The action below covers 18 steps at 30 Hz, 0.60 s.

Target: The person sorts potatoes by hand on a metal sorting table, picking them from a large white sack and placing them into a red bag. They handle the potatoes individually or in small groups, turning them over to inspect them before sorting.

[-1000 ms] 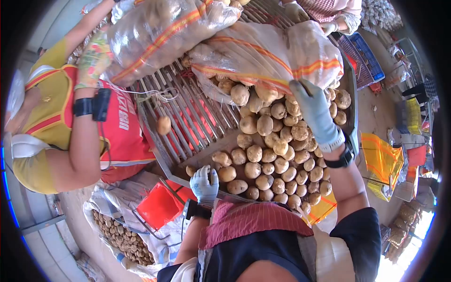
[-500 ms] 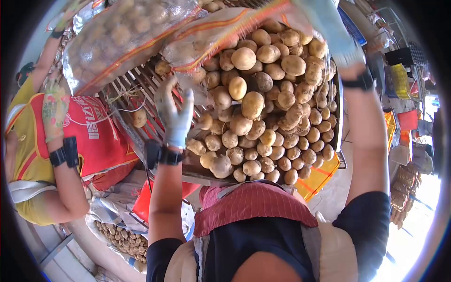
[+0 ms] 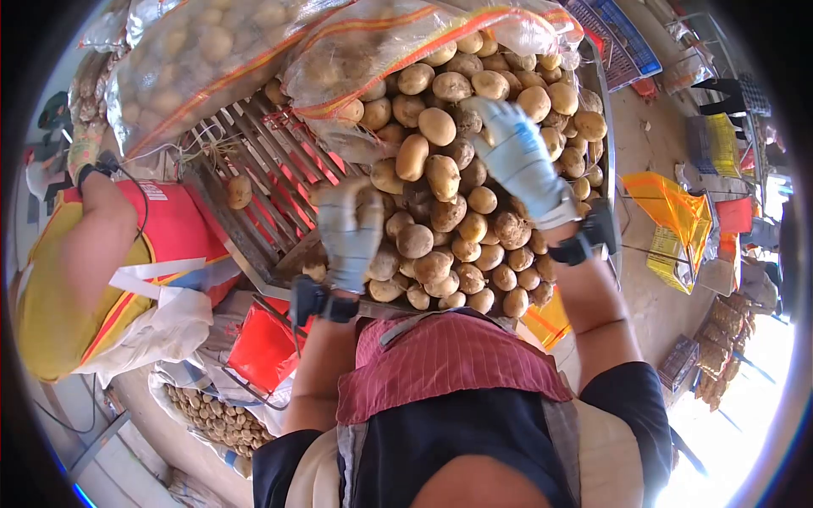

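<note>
Both gloved hands have dropped from the raised sack onto the heap of tan potatoes (image 3: 440,212) since half a second ago. Now the left hand (image 3: 351,233), in a grey-blue work glove, lies open and palm-down on the pile's near left edge. Its partner, the right hand (image 3: 517,157), is spread flat, fingers extended, across potatoes higher up. These fill a slatted metal sorting tray (image 3: 254,182), beneath a clear orange-striped mesh sack (image 3: 373,42). At left, a co-worker's red vest (image 3: 165,233) shows white writing, too hidden to read.
</note>
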Each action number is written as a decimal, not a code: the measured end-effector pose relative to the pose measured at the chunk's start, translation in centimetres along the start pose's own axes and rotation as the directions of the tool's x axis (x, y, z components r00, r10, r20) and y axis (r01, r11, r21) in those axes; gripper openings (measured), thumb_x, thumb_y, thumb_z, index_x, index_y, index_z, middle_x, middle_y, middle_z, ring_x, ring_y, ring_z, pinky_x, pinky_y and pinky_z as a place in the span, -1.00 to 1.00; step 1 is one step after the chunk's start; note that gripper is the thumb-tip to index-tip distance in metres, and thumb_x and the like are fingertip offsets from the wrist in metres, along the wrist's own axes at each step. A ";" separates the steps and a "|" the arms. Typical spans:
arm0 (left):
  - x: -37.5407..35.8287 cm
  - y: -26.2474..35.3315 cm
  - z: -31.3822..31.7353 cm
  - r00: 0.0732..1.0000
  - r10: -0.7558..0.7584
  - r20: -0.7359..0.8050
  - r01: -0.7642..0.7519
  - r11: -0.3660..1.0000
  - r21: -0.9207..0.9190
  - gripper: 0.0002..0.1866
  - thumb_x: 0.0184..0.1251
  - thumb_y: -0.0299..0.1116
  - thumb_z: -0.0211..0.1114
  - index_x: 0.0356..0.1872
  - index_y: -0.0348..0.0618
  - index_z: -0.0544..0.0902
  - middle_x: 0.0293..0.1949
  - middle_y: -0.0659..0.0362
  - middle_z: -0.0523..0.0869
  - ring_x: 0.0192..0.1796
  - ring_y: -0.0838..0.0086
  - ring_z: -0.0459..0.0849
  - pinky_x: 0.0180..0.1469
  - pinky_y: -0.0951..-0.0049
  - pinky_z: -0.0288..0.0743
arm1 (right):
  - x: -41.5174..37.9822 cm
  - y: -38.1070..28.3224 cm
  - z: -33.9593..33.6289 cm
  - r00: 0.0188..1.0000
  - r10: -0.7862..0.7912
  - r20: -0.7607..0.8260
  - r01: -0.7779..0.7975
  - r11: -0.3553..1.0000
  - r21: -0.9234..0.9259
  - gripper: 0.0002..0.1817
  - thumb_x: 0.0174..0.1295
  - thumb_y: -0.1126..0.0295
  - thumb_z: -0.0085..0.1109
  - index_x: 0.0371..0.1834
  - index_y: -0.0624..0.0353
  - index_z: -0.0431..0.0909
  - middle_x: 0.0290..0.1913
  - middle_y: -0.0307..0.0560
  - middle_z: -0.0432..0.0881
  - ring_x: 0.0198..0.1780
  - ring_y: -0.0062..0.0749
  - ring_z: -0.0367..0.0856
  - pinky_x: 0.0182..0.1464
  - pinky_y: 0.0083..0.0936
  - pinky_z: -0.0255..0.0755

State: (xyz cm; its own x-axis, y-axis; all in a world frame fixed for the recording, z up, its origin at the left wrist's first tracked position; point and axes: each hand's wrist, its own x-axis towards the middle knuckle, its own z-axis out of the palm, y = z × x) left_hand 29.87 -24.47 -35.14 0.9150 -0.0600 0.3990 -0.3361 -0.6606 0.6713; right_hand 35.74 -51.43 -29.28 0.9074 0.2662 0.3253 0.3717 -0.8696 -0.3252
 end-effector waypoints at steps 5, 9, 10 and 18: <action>-0.1 1.2 4.1 0.993 -0.092 0.073 0.092 0.996 0.003 -0.64 0.11 -0.41 0.37 -0.04 -0.20 0.58 -0.07 -0.05 0.65 0.00 0.04 0.60 0.10 0.10 0.46 | -0.3 -1.2 4.1 0.976 0.180 -0.121 -0.197 0.970 -0.146 -0.28 -0.09 0.55 0.17 0.31 0.05 0.40 0.23 -0.07 0.52 0.12 0.09 0.51 0.08 -0.10 0.45; 1.8 2.9 5.1 0.994 -0.108 -0.031 0.107 0.994 -0.038 -0.52 0.10 -0.23 0.43 0.01 -0.24 0.56 -0.07 -0.08 0.66 0.01 0.00 0.60 0.13 0.08 0.46 | 1.4 -1.1 4.5 0.942 0.323 -0.090 -0.335 0.918 -0.213 -0.35 -0.05 0.48 0.18 0.26 0.06 0.44 0.14 -0.05 0.60 0.13 0.03 0.53 0.07 -0.07 0.40; 2.8 3.5 5.8 0.996 -0.061 -0.064 0.060 0.998 -0.015 -0.48 0.09 -0.16 0.46 0.01 -0.25 0.56 -0.08 -0.08 0.66 0.01 -0.01 0.60 0.13 0.09 0.47 | 1.7 -1.1 4.3 0.944 0.314 -0.098 -0.328 0.920 -0.213 -0.35 -0.05 0.48 0.18 0.26 0.06 0.44 0.14 -0.05 0.60 0.13 0.03 0.53 0.07 -0.07 0.40; 2.7 7.3 8.9 0.976 -0.012 0.216 -0.092 0.880 0.467 -0.06 -0.14 0.03 0.54 0.32 -0.07 0.33 0.17 0.01 0.44 0.21 0.03 0.41 0.05 -0.08 0.42 | 2.9 4.9 3.3 0.908 0.367 0.201 -0.330 0.924 -0.193 -0.40 0.03 0.15 0.33 0.15 0.13 0.45 -0.05 0.14 0.69 0.03 0.03 0.66 0.06 -0.12 0.54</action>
State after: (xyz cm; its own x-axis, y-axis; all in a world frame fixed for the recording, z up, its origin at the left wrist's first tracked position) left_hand 31.92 -36.11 -34.73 0.9457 -0.2124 0.2460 -0.2759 -0.9247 0.2623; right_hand 40.77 -53.55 -32.82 1.0000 0.0066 -0.0022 0.0059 -0.9716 -0.2367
